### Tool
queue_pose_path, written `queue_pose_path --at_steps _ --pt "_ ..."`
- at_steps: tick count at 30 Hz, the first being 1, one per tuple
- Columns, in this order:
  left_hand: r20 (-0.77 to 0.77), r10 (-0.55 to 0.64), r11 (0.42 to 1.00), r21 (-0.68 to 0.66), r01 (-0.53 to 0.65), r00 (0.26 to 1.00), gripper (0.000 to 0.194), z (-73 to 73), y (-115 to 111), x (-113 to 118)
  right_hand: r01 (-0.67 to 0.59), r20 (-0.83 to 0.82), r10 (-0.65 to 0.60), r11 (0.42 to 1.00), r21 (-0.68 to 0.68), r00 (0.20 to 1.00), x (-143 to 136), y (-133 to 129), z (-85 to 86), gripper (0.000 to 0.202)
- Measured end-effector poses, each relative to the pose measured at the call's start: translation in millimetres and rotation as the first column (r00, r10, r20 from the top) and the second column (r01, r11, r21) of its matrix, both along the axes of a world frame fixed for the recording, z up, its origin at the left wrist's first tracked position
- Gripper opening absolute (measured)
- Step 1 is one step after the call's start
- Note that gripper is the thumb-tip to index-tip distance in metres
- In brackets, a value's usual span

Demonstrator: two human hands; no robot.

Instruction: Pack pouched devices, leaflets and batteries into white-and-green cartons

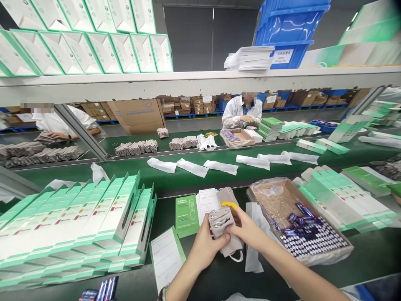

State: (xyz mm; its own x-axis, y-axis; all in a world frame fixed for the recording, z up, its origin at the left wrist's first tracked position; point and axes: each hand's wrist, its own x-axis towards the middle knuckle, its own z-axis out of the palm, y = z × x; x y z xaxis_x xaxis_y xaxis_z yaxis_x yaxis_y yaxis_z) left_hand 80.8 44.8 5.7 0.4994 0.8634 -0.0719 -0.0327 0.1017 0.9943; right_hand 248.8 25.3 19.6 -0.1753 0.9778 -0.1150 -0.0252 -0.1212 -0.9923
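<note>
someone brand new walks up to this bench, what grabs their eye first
Probably the bright yellow cover on a finger of the right hand, near the centre, where it and the left hand hold a grey bundle. The green-and-white boxes filling the lower left likely come next, then the batteries in a shallow cardboard tray at the right.

Grey panels (188, 37) stand at twelve o'clock; stacked blue crates (290, 28) rest on the white shelf (200, 82) at one o'clock.
</note>
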Motion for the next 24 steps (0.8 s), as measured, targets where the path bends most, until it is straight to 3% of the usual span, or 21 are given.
queue_pose_path --at_steps 3,6,7,10,14,19,22,24 --pt "-0.134 0.021 0.992 0.126 -0.004 0.991 0.075 -2.9 -4 -1 0.151 0.118 -0.157 0.987 0.056 0.98 37 12 -0.5 0.059" --pt "-0.213 0.017 0.98 0.198 0.026 0.977 0.065 -3.0 -7 -5 0.31 0.452 -0.34 0.94 0.142 0.825 93 35 -1.6 0.057" --pt "-0.227 0.005 0.979 0.202 0.042 0.974 0.055 -1.8 -8 -7 0.306 0.579 -0.335 0.94 0.152 0.743 110 45 -3.3 0.057" --pt "-0.252 -0.035 0.98 0.183 0.083 0.967 0.038 3.4 -12 -9 0.24 0.719 -0.259 0.962 0.132 0.645 139 74 -14.8 0.056" --pt "-0.266 -0.071 0.98 0.163 0.117 0.961 0.035 4.6 -19 -18 0.126 0.825 -0.151 0.987 0.098 0.545 135 100 -40.7 0.051" --pt "-0.269 0.0 0.997 0.079 0.022 0.963 0.029 -10.9 -27 -56 0.017 0.922 -0.141 0.989 0.145 0.362 126 101 -65.7 0.045" --pt "-0.355 0.099 0.994 0.082 -0.074 0.93 0.03 -21.7 -33 -88 -0.013 0.938 -0.228 0.971 0.239 0.259 130 98 -64.6 0.048" --pt "-0.498 0.202 0.977 0.163 -0.138 0.843 0.034 -28.9 -40 -109 -0.032 0.934 -0.287 0.953 0.301 0.214 132 96 -55.0 0.051"
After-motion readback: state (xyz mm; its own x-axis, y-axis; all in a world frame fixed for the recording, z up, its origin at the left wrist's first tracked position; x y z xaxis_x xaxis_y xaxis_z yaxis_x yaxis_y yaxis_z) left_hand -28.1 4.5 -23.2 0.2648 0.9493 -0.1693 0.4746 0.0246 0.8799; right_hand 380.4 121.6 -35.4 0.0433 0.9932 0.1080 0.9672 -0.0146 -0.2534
